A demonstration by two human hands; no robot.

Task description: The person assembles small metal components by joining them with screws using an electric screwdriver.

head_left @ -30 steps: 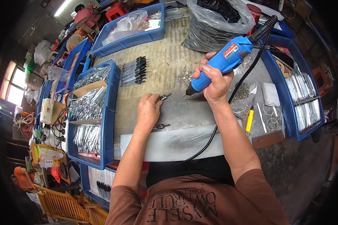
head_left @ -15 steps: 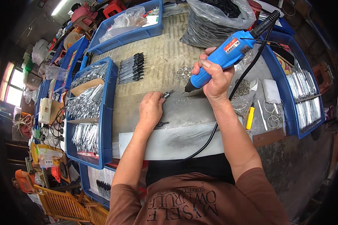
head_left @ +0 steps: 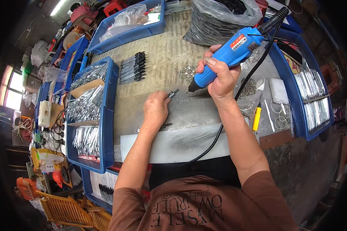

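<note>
Blue plastic covers the power screwdriver (head_left: 229,50) in the head view, grasped by the right hand (head_left: 221,77) with its tip slanting down over the table (head_left: 162,50). The left hand (head_left: 156,107) pinches a small metal part (head_left: 174,92), which lies just beside that tip, apart from it. A similar piece (head_left: 165,126) lies by the left wrist. Further off, a row of black-ended rods (head_left: 133,68) sits near a blue bin (head_left: 111,115) at left; a heap of tiny metal bits (head_left: 188,73) lies beyond the tip, and a yellow-handled screwdriver (head_left: 256,118) rests right of the right forearm.
</note>
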